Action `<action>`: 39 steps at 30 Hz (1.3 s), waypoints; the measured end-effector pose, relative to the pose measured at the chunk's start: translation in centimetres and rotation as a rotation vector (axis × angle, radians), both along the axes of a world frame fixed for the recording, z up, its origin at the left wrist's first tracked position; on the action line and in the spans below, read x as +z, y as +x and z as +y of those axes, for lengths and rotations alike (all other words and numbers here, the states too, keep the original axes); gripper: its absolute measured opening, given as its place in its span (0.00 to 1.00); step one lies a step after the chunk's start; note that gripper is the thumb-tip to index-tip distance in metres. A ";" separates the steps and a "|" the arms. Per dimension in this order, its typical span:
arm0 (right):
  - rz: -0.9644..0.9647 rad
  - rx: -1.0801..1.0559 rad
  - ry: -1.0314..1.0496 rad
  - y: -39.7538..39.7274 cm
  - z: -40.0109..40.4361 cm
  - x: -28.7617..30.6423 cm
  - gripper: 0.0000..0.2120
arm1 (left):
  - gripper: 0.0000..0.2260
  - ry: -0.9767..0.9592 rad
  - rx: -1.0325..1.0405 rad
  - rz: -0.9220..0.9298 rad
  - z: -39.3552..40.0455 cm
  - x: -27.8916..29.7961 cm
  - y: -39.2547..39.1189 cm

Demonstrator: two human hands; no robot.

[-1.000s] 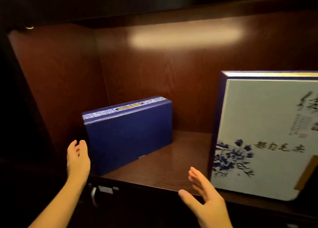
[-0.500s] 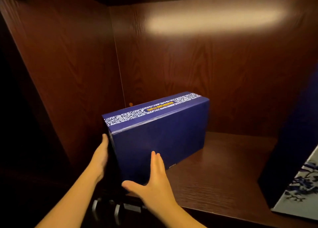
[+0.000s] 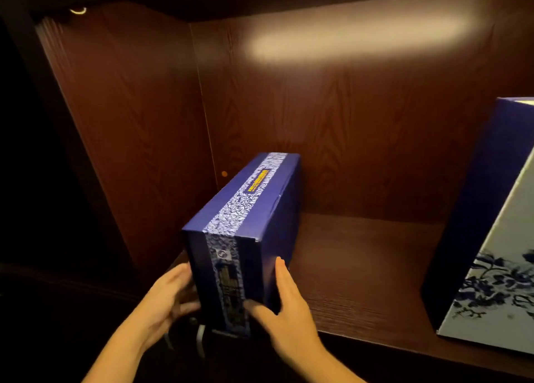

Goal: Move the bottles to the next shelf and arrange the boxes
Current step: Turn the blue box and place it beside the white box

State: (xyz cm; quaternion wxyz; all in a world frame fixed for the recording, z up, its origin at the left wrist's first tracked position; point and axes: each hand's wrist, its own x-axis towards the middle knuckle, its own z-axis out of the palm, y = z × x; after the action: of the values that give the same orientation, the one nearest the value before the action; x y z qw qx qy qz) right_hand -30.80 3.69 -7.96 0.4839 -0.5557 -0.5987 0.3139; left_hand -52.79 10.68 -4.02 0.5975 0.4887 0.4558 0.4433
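A dark blue box [image 3: 254, 209] with a silver patterned strip and a yellow label stands on its edge on the dark wooden shelf [image 3: 361, 267], its narrow end facing me and its length running towards the back wall. My left hand [image 3: 170, 299] presses against its left side near the front. My right hand [image 3: 286, 310] grips the front right corner, thumb on the end face and fingers along the right side. A large white box [image 3: 491, 267] with blue flowers and a dark blue side stands at the right edge of view. No bottles are in view.
The shelf compartment has a wooden left wall [image 3: 130, 137] close beside the blue box and a back wall [image 3: 361, 122] lit by a strip of light. Metal door handles [image 3: 199, 339] show below the shelf's front edge. Bare shelf lies between the two boxes.
The blue box has been turned from lying across the shelf to pointing front to back. Both hands, free a second ago, now hold it at its near end.
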 end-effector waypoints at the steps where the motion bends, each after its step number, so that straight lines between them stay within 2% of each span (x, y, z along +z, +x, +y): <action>1: 0.066 0.040 -0.005 2.0 -0.4 0.0 0.46 | 0.16 0.005 -0.075 0.042 -1.0 0.3 0.4; 5: 0.243 0.199 -0.048 10.0 -1.0 0.2 0.26 | 0.16 0.029 -0.261 0.243 -4.2 1.4 4.8; 7: 0.281 0.153 -0.072 12.9 -0.8 0.6 0.19 | 0.12 0.065 -0.272 0.323 -5.3 1.6 8.4; 10: 0.313 -0.007 -0.081 16.0 0.1 0.8 0.13 | 0.14 0.199 -0.134 0.340 -6.1 0.8 14.3; 13: 0.404 -0.183 -0.108 17.7 1.4 0.2 0.16 | 0.16 0.294 0.041 0.300 -6.4 0.2 20.0; 17: 0.440 -0.350 -0.113 18.3 2.6 -0.1 0.17 | 0.22 0.317 0.032 0.228 -4.9 -0.1 22.9; 19: 0.433 -0.378 -0.128 18.2 2.9 -0.1 0.22 | 0.21 0.401 0.155 0.245 -2.5 -0.2 21.1; 21: 0.417 -0.403 -0.146 18.2 3.2 -0.4 0.26 | 0.16 0.446 0.408 0.177 1.1 -0.6 17.4; 23: 0.409 -0.422 -0.144 18.0 3.2 -0.8 0.26 | 0.15 0.391 0.601 0.102 5.4 -0.8 13.1; 24: 0.404 -0.435 -0.141 17.8 3.2 -0.9 0.26 | 0.20 0.341 0.633 0.125 7.8 -0.8 10.9; 25: 0.403 -0.450 -0.142 17.7 3.2 -0.9 0.26 | 0.26 0.287 0.605 0.172 10.2 -1.0 8.9; 27: 0.408 -0.484 -0.151 17.3 3.0 -0.7 0.25 | 0.34 0.203 0.407 0.189 13.8 -1.4 5.8; 29: 0.410 -0.553 -0.191 16.5 2.6 -0.8 0.24 | 0.33 0.098 0.142 0.111 15.5 -1.8 4.7; 31: 0.424 -0.585 -0.241 15.1 1.9 -1.1 0.22 | 0.28 0.020 -0.019 0.102 16.0 -1.9 5.0; 34: 0.500 -0.509 -0.252 13.0 0.6 -1.4 0.26 | 0.18 0.075 0.051 0.068 15.9 -2.5 6.2; 37: 0.615 -0.406 -0.210 12.6 -0.8 -1.3 0.32 | 0.20 0.125 0.109 0.006 14.8 -3.0 6.2; 39: 0.628 -0.354 -0.193 12.8 -1.6 -1.3 0.41 | 0.21 0.164 0.115 0.013 13.8 -3.5 5.5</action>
State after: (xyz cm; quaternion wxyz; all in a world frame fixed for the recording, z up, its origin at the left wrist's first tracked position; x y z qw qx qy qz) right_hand -17.96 2.13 -9.26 0.6361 -0.5705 -0.2831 0.4356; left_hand -47.28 24.46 -7.47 0.5263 0.5119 0.4489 0.5094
